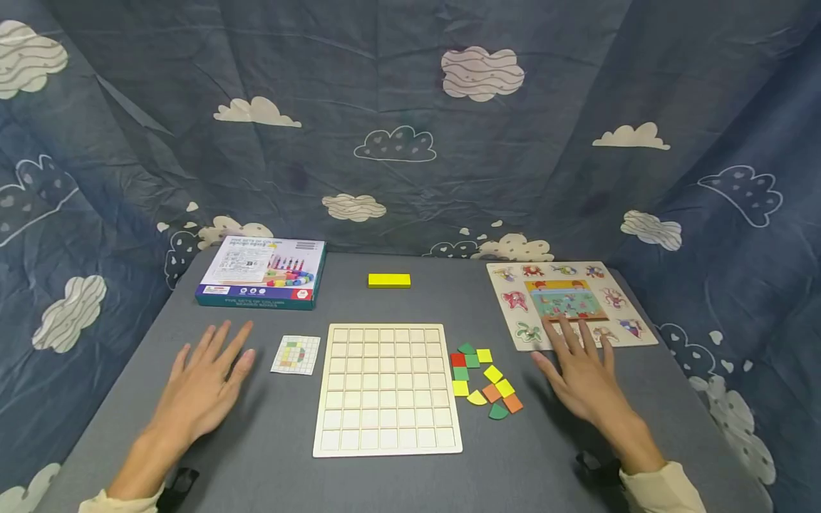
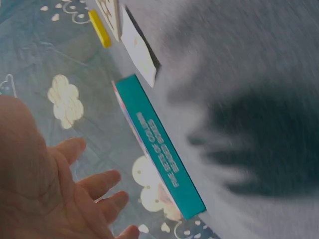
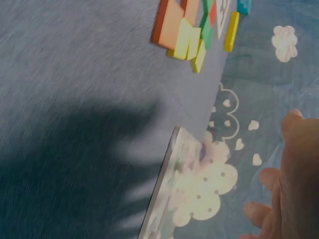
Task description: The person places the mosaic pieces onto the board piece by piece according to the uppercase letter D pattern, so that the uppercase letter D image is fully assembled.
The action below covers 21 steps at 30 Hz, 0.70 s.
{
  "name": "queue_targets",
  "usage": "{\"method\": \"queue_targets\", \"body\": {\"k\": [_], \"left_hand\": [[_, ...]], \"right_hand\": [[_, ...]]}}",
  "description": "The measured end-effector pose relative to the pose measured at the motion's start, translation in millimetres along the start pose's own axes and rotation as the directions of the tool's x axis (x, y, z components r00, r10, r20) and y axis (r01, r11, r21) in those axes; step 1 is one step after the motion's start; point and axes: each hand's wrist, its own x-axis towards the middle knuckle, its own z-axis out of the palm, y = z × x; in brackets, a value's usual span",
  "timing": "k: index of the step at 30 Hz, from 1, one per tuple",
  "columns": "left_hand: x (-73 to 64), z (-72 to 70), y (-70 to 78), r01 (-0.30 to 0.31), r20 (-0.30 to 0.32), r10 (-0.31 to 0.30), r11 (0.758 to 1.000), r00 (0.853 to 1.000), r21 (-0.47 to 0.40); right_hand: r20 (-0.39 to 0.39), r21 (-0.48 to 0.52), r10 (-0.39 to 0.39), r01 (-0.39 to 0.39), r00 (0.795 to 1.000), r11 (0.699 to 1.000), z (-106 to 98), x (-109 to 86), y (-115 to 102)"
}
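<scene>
My left hand (image 1: 202,388) hovers palm down at the left with fingers spread, holding nothing. Nearest to it are a boxed set (image 1: 259,274) and a small pattern card (image 1: 296,355) printed with a coloured figure on a grid. At the right, my right hand (image 1: 582,377) is also spread and bare, its fingertips over the near edge of a wooden picture puzzle board (image 1: 513,324). Between the hands lies a pale wooden grid board (image 1: 388,390) with bare squares. Beside its right edge, several coloured tiles (image 1: 492,392) lie loose, some square and some quarter-round, in red, green, yellow and orange.
A yellow block (image 1: 388,281) lies behind the grid board. Dark cloth with a cloud pattern (image 1: 398,192) hangs around the back and sides of the grey table (image 1: 385,488). Dark straps (image 1: 598,469) circle the wrists.
</scene>
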Motion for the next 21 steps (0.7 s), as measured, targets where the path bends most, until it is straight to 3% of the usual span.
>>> {"method": "queue_targets", "body": {"k": [12, 21], "left_hand": [[-8.4, 14.5, 27.5, -0.042, 0.066, 0.053, 0.987, 0.996, -0.157], [-2.7, 27.6, 39.1, -0.054, 0.197, 0.132, 0.931, 0.972, -0.361]], "right_hand": [[-0.003, 0.061, -0.051, 0.051, 0.999, 0.997, 10, 7.7, -24], [0.006, 0.183, -0.069, 0.067, 0.998, 0.981, 16, 13.0, -45]]}}
